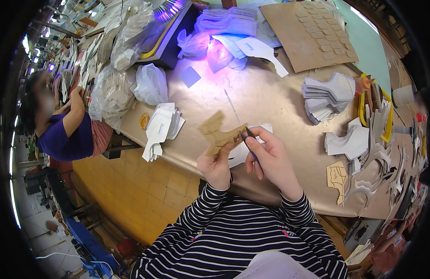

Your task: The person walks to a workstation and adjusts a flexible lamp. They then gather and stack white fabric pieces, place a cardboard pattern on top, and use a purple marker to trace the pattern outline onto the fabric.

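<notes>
My left hand [216, 168] grips a tan, irregularly shaped cut piece [211, 124] by its lower edge, holding it above the table. My right hand [273, 162] is closed around a slim, dark, pointed tool [255, 151], its tip at the right end of the tan piece. Whether the tool is a pen or a small cutter cannot be made out. Beneath my hands lies a white cut piece [237, 158], partly hidden by them. A stack of white cut pieces [160, 128] sits to the left, at the table's edge.
Grey-white stacks [329, 95] and white stacks [349, 142] stand at the right, beside a yellow-rimmed basket [388, 116]. A tan template [336, 179] lies nearer. Brown board [308, 37], plastic bags [151, 83] and a lit lamp [171, 10] are farther back. Another person [68, 135] sits left.
</notes>
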A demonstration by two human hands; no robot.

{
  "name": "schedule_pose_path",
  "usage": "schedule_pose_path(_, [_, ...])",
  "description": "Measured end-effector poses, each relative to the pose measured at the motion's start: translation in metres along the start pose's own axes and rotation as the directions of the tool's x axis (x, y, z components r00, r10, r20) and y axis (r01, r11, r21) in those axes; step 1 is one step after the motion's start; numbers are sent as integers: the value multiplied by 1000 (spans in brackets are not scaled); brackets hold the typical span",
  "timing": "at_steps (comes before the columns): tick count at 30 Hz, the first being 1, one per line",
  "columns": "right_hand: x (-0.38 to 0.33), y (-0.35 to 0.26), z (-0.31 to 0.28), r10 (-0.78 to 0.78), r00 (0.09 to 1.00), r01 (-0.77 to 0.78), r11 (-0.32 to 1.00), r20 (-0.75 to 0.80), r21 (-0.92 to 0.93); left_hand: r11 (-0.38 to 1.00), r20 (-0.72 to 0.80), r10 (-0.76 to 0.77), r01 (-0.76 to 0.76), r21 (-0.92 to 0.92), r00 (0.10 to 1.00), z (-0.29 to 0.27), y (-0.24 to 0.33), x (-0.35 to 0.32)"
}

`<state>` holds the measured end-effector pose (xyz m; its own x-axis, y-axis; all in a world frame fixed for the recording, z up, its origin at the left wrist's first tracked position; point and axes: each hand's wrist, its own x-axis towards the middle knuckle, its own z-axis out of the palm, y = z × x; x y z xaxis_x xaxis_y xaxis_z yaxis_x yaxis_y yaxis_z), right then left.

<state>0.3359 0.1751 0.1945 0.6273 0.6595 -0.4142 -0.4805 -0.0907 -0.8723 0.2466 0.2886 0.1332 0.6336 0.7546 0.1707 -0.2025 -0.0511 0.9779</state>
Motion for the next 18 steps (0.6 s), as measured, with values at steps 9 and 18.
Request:
schedule_pose_path(9, [-2,1,3,42,997,-45,998,-61,-54,992,-5,-31,31,-126,999,5,2,1])
schedule_pose_path(18, [-1,25,14,71,994,-76,995,-83,-60,966,-34,-58,48,-253,998,8,7,12])
